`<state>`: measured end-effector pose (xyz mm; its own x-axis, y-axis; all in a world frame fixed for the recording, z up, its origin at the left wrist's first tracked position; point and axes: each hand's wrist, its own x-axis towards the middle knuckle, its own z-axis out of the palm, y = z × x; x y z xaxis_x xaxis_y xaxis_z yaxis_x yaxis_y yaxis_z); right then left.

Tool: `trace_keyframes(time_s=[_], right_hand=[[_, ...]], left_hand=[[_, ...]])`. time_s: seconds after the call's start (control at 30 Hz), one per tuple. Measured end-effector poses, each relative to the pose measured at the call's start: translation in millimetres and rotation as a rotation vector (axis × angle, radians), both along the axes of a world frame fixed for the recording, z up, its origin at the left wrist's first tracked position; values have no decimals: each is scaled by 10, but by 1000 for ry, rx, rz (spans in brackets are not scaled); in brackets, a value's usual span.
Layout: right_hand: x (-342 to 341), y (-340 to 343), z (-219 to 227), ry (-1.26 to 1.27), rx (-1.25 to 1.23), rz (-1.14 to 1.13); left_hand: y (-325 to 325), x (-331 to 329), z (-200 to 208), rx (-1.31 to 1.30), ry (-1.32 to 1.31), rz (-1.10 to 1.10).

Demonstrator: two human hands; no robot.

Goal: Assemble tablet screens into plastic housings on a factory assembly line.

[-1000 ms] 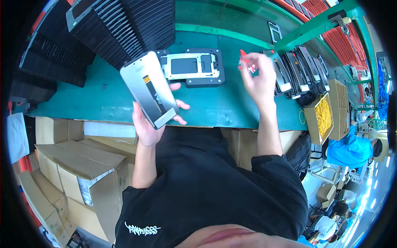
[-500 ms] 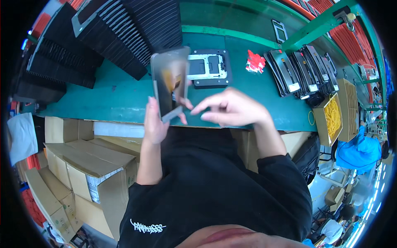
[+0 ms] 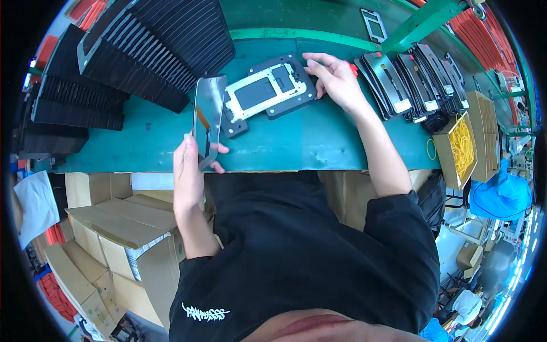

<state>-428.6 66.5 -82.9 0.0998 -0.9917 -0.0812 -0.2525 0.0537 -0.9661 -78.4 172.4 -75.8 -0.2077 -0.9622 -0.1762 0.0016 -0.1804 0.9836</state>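
Observation:
My left hand [image 3: 190, 171] grips the lower end of a glossy phone screen panel [image 3: 215, 105], held upright above the bench near its front edge. An orange-brown flex strip shows on the panel. To its right lies a black fixture [image 3: 296, 101], turned at a slant on the green bench, with a white-silver phone frame [image 3: 248, 94] seated in it. At the fixture's right end is my right hand [image 3: 337, 82], its fingers bent around the edge. A bit of red film [image 3: 354, 69] peeks out behind that hand.
Black slotted racks [image 3: 154, 54] stand at the back left. Rows of phone screen panels [image 3: 384, 85] lie to the right, beside a box of yellow rubber bands [image 3: 461, 149]. Cardboard boxes [image 3: 122, 222] sit below the bench at left. A person in blue [image 3: 501, 194] is far right.
My left hand has moved left with the screen panel. My right hand has reached forward to the fixture, which now lies at a slant and further left with its phone frame.

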Motion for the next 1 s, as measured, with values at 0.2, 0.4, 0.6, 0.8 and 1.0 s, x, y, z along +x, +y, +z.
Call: trace_keyframes(time_s=[0.2,0.4,0.6,0.8,1.0], right_hand=[[-38,-2,22,-131,108,18],[19,63,-80,-66,27,-21],[38,36,-90,15,9,25],[31,37,-90,-14,-7,39],[11,35,-65,-72,24,21]], left_hand=[[-86,-255,326,-393,-203,36],[-465,-422,321,-790,-733,-40],[-839,-466,177,-841,-713,-155],[-1035,-668,88,-824,-672,-206],[-1050,-800,111,-791,-688,-207]])
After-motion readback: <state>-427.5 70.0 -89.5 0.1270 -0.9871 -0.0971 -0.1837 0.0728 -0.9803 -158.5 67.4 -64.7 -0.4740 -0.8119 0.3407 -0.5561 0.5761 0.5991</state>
